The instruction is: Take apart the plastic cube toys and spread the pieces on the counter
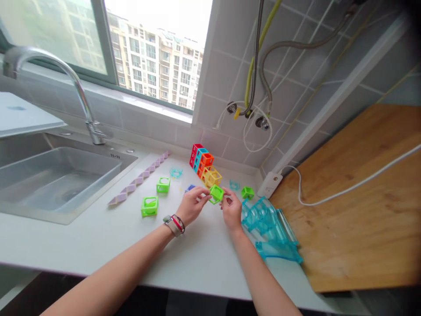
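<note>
Two-handed hold on 1 small green cube (216,193), hollow frame type, lifted over the white counter (108,243), approx. mid-counter. L hand (193,204): thumb & fingertips pinching cube's L side. R hand (231,208): thumb & fingertips gripping its R side, other fingers curled. Watch (169,224) + red bracelet (178,224) on L wrist.

Just behind, in view: yellow cubes (212,175); can't tell if touching the held one. Next to those, an upright block of red, teal & orange cubes (199,160), side by side. Blue piece (190,188) by L hand, partly hidden.

Further L on counter: 2 more green cubes, nearer one (149,206) & farther one (163,184), apart. Clear teal frame (176,172) behind, then lilac zigzag strip (140,180) slanting alongside the sink (103,183).

To R: another teal frame, another green cube (247,193), plus pile of see-thru teal plastic (278,250) just beside R forearm, near wooden board (355,241). White power strip (270,183) at board's edge, white cord (307,204) across it.

Back L: curved tap (82,93), window w/ apt bldgs (151,61) outside. Back R: grey tiles w/ hoses (289,43).
</note>
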`<state>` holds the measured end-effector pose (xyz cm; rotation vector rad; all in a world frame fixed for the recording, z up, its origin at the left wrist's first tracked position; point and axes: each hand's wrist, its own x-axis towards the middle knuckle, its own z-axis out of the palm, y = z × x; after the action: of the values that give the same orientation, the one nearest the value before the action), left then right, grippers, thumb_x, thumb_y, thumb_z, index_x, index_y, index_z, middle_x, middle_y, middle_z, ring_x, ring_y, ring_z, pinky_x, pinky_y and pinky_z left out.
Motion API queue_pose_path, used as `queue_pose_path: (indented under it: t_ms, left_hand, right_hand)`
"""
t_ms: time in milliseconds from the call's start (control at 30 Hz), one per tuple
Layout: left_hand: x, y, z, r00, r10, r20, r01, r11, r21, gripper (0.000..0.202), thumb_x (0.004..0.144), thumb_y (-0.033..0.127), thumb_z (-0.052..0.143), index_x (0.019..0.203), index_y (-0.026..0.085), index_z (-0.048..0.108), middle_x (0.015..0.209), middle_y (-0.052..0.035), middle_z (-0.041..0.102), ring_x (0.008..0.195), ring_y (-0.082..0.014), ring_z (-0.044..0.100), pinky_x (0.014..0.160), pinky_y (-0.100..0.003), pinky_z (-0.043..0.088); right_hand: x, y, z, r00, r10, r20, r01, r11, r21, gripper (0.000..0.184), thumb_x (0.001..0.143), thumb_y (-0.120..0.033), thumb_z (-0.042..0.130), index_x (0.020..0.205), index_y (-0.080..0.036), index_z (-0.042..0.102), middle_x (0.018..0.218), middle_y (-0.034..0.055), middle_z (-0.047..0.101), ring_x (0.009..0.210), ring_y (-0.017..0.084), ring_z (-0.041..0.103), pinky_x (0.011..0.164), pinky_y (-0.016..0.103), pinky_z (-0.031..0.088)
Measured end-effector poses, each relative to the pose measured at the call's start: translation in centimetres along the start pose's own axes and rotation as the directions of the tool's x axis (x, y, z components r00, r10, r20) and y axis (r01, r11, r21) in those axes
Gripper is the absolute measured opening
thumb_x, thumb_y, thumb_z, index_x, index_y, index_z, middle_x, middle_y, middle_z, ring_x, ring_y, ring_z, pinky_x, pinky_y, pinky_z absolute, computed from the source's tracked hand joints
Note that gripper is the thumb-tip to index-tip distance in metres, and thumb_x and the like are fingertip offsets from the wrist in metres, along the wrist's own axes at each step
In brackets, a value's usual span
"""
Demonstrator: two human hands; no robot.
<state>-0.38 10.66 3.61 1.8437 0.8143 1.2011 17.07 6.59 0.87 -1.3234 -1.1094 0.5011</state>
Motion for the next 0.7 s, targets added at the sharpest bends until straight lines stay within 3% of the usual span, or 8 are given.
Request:
queue_pose_path:
  t_ms: [100,200,367,533,700]
  left_hand:
    - [0.0,-0.1,0.0,0.998,0.057,0.008,-0.058,0.998,0.028,0.014,0.093,0.028,0.064,0.095,0.017,0.073,0.094,-0.0056,0.068,0.070,-0.0119,0.063,0.059,-0.021,0.052]
    - [-0.1,-0.5,0.2,0.995,0.097,0.036,-0.098,0.994,0.048,0.014,0.095,0.025,0.062,0.096,0.017,0.073,0.095,-0.0060,0.068,0.071,-0.0123,0.062,0.066,-0.024,0.053]
    - [-0.3,-1.5,0.6,0.976,0.168,0.136,-0.177,0.982,0.060,0.016,0.096,0.021,0.059,0.102,0.017,0.073,0.101,-0.0090,0.066,0.088,-0.0185,0.063,0.081,-0.031,0.053]
    - [-0.3,-2.0,0.8,0.966,0.203,0.160,-0.208,0.978,0.018,0.018,0.096,0.020,0.058,0.103,0.018,0.075,0.103,-0.0092,0.067,0.096,-0.0202,0.064,0.086,-0.032,0.053]
    - [-0.6,-1.8,0.9,0.954,0.234,0.190,-0.237,0.972,-0.010,0.018,0.095,0.022,0.060,0.102,0.021,0.077,0.103,-0.0083,0.068,0.094,-0.0184,0.065,0.083,-0.029,0.054]
  right_hand:
    - [-0.5,-0.8,-0.8,0.996,-0.033,-0.078,0.029,0.998,-0.049,0.039,0.089,-0.041,0.060,0.119,-0.018,0.066,0.102,0.0076,0.068,0.059,0.012,0.059,0.052,0.026,0.052]
    - [-1.0,-2.0,-2.1,0.995,-0.075,-0.060,0.068,0.991,-0.119,0.035,0.089,-0.040,0.060,0.115,-0.018,0.067,0.103,0.0084,0.069,0.065,0.014,0.061,0.056,0.027,0.054]
    - [-1.4,-5.2,-4.3,0.963,-0.182,0.200,0.243,0.908,-0.341,0.021,0.091,-0.033,0.060,0.105,-0.021,0.071,0.108,0.0079,0.066,0.083,0.018,0.064,0.064,0.028,0.055]
    - [-0.6,-8.3,-5.1,0.860,-0.103,0.500,0.354,0.825,-0.440,0.020,0.090,-0.029,0.063,0.107,-0.023,0.070,0.108,0.0066,0.065,0.083,0.017,0.064,0.065,0.027,0.055]
    - [0.1,-9.2,-4.3,0.760,-0.021,0.649,0.446,0.743,-0.499,0.009,0.089,-0.026,0.065,0.093,-0.022,0.072,0.103,0.0055,0.067,0.085,0.018,0.065,0.068,0.028,0.053]
